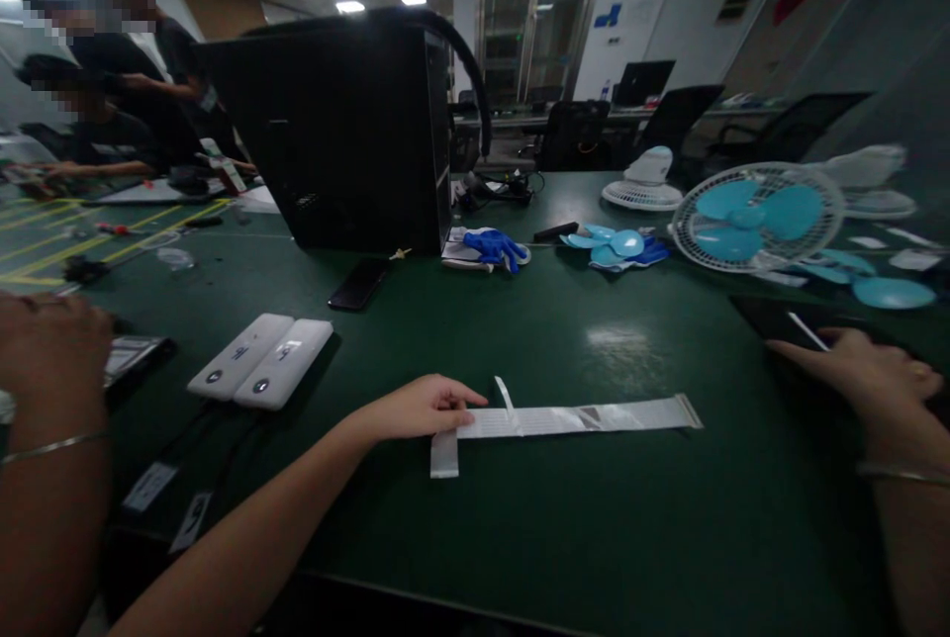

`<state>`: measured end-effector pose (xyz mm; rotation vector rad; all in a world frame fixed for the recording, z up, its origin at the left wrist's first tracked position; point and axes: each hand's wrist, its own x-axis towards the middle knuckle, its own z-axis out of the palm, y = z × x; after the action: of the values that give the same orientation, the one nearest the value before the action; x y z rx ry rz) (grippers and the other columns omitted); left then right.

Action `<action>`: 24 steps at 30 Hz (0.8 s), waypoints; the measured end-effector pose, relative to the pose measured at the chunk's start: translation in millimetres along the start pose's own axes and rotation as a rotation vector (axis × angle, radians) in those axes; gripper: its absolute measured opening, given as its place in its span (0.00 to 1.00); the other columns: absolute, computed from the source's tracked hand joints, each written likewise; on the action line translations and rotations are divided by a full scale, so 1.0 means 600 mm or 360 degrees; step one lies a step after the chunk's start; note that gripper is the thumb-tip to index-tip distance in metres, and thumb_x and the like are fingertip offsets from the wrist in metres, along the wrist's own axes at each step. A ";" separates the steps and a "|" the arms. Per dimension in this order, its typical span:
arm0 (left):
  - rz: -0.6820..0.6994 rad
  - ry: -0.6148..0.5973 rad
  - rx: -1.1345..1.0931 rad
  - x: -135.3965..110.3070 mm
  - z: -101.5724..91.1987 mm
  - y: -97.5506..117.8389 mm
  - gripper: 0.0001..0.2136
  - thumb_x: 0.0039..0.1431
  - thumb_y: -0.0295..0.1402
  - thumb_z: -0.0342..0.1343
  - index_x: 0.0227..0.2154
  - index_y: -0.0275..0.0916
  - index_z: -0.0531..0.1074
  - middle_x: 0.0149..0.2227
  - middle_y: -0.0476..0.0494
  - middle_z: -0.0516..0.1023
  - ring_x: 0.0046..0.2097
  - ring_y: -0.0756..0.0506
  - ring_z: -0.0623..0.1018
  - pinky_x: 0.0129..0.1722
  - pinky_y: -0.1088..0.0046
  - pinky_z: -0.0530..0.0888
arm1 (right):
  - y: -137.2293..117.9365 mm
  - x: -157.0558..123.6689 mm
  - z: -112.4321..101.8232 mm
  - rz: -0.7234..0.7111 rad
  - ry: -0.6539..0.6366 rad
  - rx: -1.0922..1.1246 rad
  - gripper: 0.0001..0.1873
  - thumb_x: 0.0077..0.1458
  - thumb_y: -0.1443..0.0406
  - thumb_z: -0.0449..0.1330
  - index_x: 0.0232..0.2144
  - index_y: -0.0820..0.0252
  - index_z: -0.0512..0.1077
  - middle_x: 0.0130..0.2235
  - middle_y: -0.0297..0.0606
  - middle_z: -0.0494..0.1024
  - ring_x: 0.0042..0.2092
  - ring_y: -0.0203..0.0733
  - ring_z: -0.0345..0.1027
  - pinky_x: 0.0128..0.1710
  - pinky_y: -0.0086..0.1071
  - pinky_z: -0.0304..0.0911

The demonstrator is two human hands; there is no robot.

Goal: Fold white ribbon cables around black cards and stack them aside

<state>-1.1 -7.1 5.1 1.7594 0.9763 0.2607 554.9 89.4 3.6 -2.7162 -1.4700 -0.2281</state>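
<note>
Green table (564,528) | left fingers (466,393) curled at white ribbon cable (553,421), grip unclear | right fingers (806,358) unclear

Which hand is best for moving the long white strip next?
Probably the left hand: it touches the white strip near one end. The right hand is farther away, near a thin white stick.

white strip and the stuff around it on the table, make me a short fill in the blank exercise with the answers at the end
1. The white strip lies on a table whose top is coloured ____.
2. As the picture shows it, a hand touches the strip near its ____ end.
3. The number of white boxes lying side by side is ____.
4. A blue-and-white glove lies by a large box coloured ____.

Missing words: green; left; two; black.
</note>
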 end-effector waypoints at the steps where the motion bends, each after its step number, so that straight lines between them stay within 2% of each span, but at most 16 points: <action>1: 0.0024 -0.0008 0.0023 0.000 0.001 0.000 0.16 0.59 0.36 0.53 0.49 0.42 0.73 0.41 0.44 0.78 0.37 0.48 0.75 0.33 0.76 0.68 | -0.017 -0.008 -0.008 -0.0048 -0.0067 0.0015 0.51 0.49 0.37 0.44 0.57 0.76 0.63 0.47 0.78 0.64 0.51 0.74 0.60 0.37 0.56 0.54; 3: 0.0072 0.0016 0.0093 -0.001 0.003 0.001 0.13 0.59 0.35 0.54 0.45 0.42 0.76 0.40 0.45 0.79 0.36 0.48 0.76 0.32 0.76 0.68 | -0.059 -0.026 -0.020 -0.0107 -0.0200 0.0069 0.50 0.47 0.37 0.49 0.59 0.68 0.62 0.51 0.70 0.65 0.52 0.70 0.60 0.41 0.54 0.56; 7: 0.0139 0.0108 0.0203 -0.005 0.003 0.004 0.12 0.57 0.38 0.56 0.41 0.40 0.77 0.33 0.46 0.80 0.32 0.49 0.75 0.29 0.77 0.68 | -0.154 -0.069 -0.027 -0.0665 -0.0229 0.0144 0.46 0.47 0.38 0.52 0.58 0.64 0.62 0.54 0.61 0.66 0.54 0.64 0.60 0.49 0.51 0.56; 10: 0.0179 0.0006 0.0221 -0.011 -0.002 0.010 0.12 0.56 0.38 0.58 0.39 0.39 0.78 0.32 0.46 0.79 0.32 0.49 0.76 0.29 0.77 0.69 | -0.220 -0.118 -0.024 -0.1124 -0.0219 0.0233 0.42 0.47 0.41 0.55 0.58 0.57 0.63 0.57 0.49 0.65 0.56 0.59 0.58 0.54 0.49 0.54; 13: 0.0184 -0.0151 0.0219 -0.014 -0.005 0.012 0.11 0.54 0.38 0.60 0.37 0.38 0.78 0.30 0.46 0.78 0.30 0.50 0.76 0.28 0.78 0.69 | -0.272 -0.181 -0.032 -0.1633 -0.0190 0.0385 0.39 0.48 0.43 0.56 0.58 0.54 0.63 0.58 0.46 0.64 0.58 0.58 0.56 0.56 0.53 0.52; 15: 0.0187 -0.0216 0.0193 -0.014 -0.005 0.010 0.10 0.54 0.38 0.60 0.36 0.38 0.78 0.29 0.46 0.78 0.29 0.50 0.76 0.27 0.78 0.69 | -0.296 -0.225 -0.046 -0.1896 -0.0238 0.0478 0.38 0.49 0.44 0.57 0.58 0.54 0.62 0.59 0.47 0.63 0.59 0.57 0.54 0.57 0.55 0.50; 17: 0.0181 -0.0248 0.0161 -0.013 -0.005 0.007 0.11 0.53 0.38 0.60 0.35 0.38 0.78 0.28 0.46 0.78 0.28 0.50 0.75 0.26 0.78 0.69 | -0.311 -0.269 -0.063 -0.2060 -0.0342 0.0542 0.38 0.50 0.45 0.58 0.59 0.53 0.61 0.61 0.45 0.60 0.61 0.55 0.51 0.59 0.53 0.48; 21: 0.0112 -0.0300 0.0105 -0.012 -0.005 0.001 0.12 0.54 0.40 0.60 0.36 0.37 0.78 0.25 0.48 0.77 0.22 0.53 0.72 0.22 0.79 0.67 | -0.323 -0.340 -0.094 -0.2340 -0.0558 0.0620 0.37 0.51 0.47 0.59 0.60 0.48 0.60 0.64 0.40 0.56 0.64 0.53 0.46 0.60 0.53 0.46; 24: 0.0125 -0.0291 0.0122 -0.011 -0.007 -0.001 0.13 0.52 0.41 0.61 0.35 0.36 0.78 0.25 0.48 0.77 0.22 0.53 0.72 0.21 0.80 0.66 | -0.322 -0.367 -0.109 -0.2455 -0.0688 0.0640 0.36 0.53 0.48 0.58 0.61 0.49 0.59 0.65 0.38 0.54 0.64 0.51 0.45 0.62 0.51 0.45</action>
<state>-8.3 -9.0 8.1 1.8586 0.7961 0.1110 267.7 5.6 29.1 -0.8590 -2.9013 0.5811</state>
